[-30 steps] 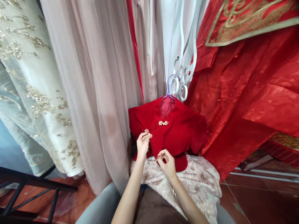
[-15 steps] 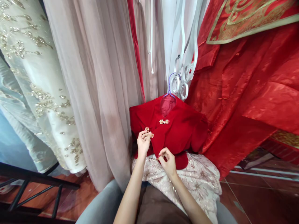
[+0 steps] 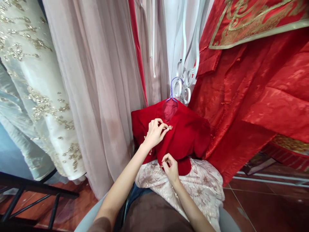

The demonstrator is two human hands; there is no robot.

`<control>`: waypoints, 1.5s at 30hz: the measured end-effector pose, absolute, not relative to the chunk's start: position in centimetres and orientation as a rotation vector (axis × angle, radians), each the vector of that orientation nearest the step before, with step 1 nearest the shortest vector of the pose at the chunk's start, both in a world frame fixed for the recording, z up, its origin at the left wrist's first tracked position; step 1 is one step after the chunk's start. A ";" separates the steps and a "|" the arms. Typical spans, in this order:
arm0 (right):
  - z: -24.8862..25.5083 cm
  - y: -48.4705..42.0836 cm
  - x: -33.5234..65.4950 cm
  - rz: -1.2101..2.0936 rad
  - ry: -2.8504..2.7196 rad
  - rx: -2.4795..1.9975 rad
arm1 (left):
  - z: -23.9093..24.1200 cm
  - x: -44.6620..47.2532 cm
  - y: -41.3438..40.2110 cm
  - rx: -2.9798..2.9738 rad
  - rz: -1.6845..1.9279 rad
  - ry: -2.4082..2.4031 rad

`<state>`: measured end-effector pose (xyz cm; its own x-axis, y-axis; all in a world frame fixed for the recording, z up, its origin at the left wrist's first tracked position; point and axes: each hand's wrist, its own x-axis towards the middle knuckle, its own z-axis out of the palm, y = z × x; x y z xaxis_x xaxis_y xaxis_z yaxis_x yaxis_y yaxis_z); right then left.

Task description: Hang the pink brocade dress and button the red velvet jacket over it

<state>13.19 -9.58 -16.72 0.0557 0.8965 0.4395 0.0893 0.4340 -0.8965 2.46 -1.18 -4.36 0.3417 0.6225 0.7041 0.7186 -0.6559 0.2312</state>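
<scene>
A red velvet jacket point(image 3: 183, 138) hangs on a purple hanger point(image 3: 171, 88) in front of me. At its neck is a gold flower-shaped clasp point(image 3: 170, 127), and the fingertips of my left hand point(image 3: 155, 133) are pinched at it, hiding its left half. Lower down, my right hand point(image 3: 171, 168) pinches the front edge of the jacket near the hem, where a small gold clasp point(image 3: 161, 166) peeks out beside the fingers. More flower clasps along the other front edge are partly covered by my left hand and wrist.
A pale patterned cloth point(image 3: 200, 187) lies over my lap under the jacket. Pink sheer drapery point(image 3: 103, 96) and a beaded white gown point(image 3: 58, 129) hang on the left. Red satin garments point(image 3: 241, 106) hang on the right, by a white scrolled metal stand point(image 3: 185, 93). A dark metal frame point(image 3: 55, 191) stands lower left.
My left hand has moved up and right from the lower clasps on the left front edge to the clasp at the neck. My right hand keeps its pinch on the jacket's edge.
</scene>
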 end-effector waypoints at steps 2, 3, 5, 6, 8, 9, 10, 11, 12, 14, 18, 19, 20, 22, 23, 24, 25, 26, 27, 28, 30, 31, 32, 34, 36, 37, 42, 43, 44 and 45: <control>-16.7 -9.6 13.2 0.783 -1.393 -0.954 | -3.7 2.2 -0.8 -2.533 -1.188 -1.171; -16.6 -9.6 13.2 0.783 -1.393 -0.954 | -3.3 2.1 -0.7 -2.569 -1.165 -1.122; -16.7 -9.5 13.1 0.778 -1.389 -0.952 | -2.6 1.9 -0.6 -2.640 -1.094 -1.020; -16.7 -9.5 13.1 0.771 -1.387 -0.948 | -2.3 1.9 -0.6 -2.663 -1.054 -0.979; -16.9 -9.6 13.1 0.740 -1.382 -0.944 | -1.8 1.8 -0.4 -2.672 -0.977 -0.918; -16.9 -9.7 13.2 0.707 -1.375 -0.949 | -1.6 1.8 -0.3 -2.659 -0.946 -0.894; -16.9 -9.7 13.2 0.658 -1.364 -0.960 | -1.5 1.8 -0.3 -2.637 -0.921 -0.872; -16.7 -9.8 13.3 0.599 -1.347 -0.975 | -1.5 1.7 -0.2 -2.605 -0.907 -0.856; -16.4 -9.8 13.5 0.535 -1.320 -0.993 | -1.6 1.6 -0.1 -2.562 -0.906 -0.850; -15.1 -9.6 13.7 0.429 -1.241 -1.013 | -1.9 1.5 0.1 -2.447 -0.937 -0.887; -10.2 -8.0 13.5 0.505 -1.176 -0.829 | -2.5 1.6 0.3 -2.123 -1.080 -1.162; -9.0 -7.4 13.1 0.564 -1.210 -0.761 | -2.6 1.9 0.3 -2.057 -1.102 -1.240; -8.0 -6.9 12.6 0.620 -1.263 -0.726 | -2.7 2.2 0.3 -2.002 -1.117 -1.313; -6.7 -5.9 11.6 0.678 -1.357 -0.791 | -2.9 2.8 0.1 -1.918 -1.129 -1.434; -6.5 -5.6 11.1 0.665 -1.385 -0.888 | -3.1 3.1 0.0 -1.876 -1.142 -1.483; -6.6 -5.4 10.8 0.622 -1.393 -1.010 | -3.4 3.2 0.0 -1.829 -1.171 -1.523; -7.0 -5.2 10.7 0.557 -1.385 -1.136 | -3.7 3.1 -0.1 -1.779 -1.213 -1.553; -7.5 -5.1 10.9 0.479 -1.371 -1.249 | -4.0 2.9 0.0 -1.730 -1.266 -1.574; -8.0 -4.9 11.3 0.402 -1.357 -1.338 | -4.4 2.4 0.0 -1.682 -1.328 -1.585; -8.4 -4.8 12.0 0.332 -1.346 -1.405 | -4.7 1.8 0.1 -1.634 -1.395 -1.589; -8.9 -4.3 14.1 0.210 -1.329 -1.495 | -5.3 0.1 0.3 -1.540 -1.526 -1.579; -8.8 -3.9 15.3 0.153 -1.317 -1.531 | -5.3 -0.9 0.5 -1.501 -1.585 -1.570; -8.6 -3.4 16.5 0.100 -1.305 -1.561 | -5.2 -1.9 0.6 -1.473 -1.637 -1.560; -7.6 -2.4 18.9 -0.006 -1.288 -1.617 | -4.2 -4.0 1.2 -1.485 -1.705 -1.547; -6.0 -1.3 21.1 -0.101 -1.301 -1.661 | -2.5 -5.9 2.0 -1.591 -1.719 -1.556; -5.1 -0.8 22.2 -0.133 -1.322 -1.681 | -1.5 -6.9 2.6 -1.661 -1.710 -1.589; -0.4 1.2 28.3 0.261 -1.609 -1.745 | 2.0 -10.5 6.3 -2.065 -1.703 -2.126; 0.2 1.5 29.4 0.471 -1.707 -1.676 | 2.0 -11.0 6.8 -2.223 -1.651 -2.245; 0.7 1.7 30.4 0.690 -1.779 -1.602 | 1.9 -11.3 7.2 -2.386 -1.565 -2.325; 1.0 1.8 31.3 0.872 -1.832 -1.512 | 1.6 -11.6 7.3 -2.549 -1.445 -2.351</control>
<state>31.26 1.79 1.00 -0.1696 0.9847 0.0410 0.5888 0.1346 -0.7970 -11.64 7.29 1.55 0.0198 0.9934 0.1132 0.5493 -0.1054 0.8289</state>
